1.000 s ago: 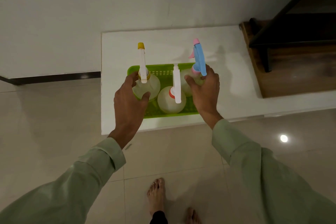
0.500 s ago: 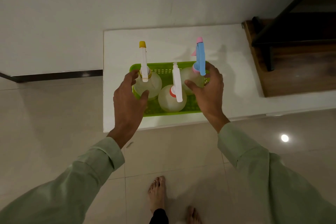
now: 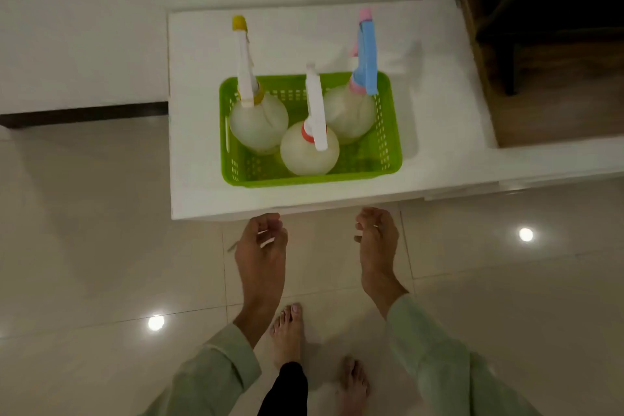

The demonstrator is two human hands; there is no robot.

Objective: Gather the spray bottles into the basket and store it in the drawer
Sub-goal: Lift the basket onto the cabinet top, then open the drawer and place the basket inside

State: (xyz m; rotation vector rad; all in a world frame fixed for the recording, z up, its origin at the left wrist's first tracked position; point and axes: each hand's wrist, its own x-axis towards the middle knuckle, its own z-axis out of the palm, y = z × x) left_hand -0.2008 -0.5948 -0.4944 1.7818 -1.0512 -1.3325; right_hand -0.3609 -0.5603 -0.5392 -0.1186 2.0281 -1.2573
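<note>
Both hands' fingers [image 3: 270, 230] curl loosely, holding nothing.

A single head-worn wide-angle camera looks steeply down from standing height, close over the white table [image 3: 202, 111], the basket [image 3: 310, 179], both hands and the tiled floor [image 3: 84, 246].

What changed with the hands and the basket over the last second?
Both hands let go and drew back: the left hand and right hand now sit empty at the near edge of the white surface. The green basket and its three spray bottles kept their arrangement.
</note>
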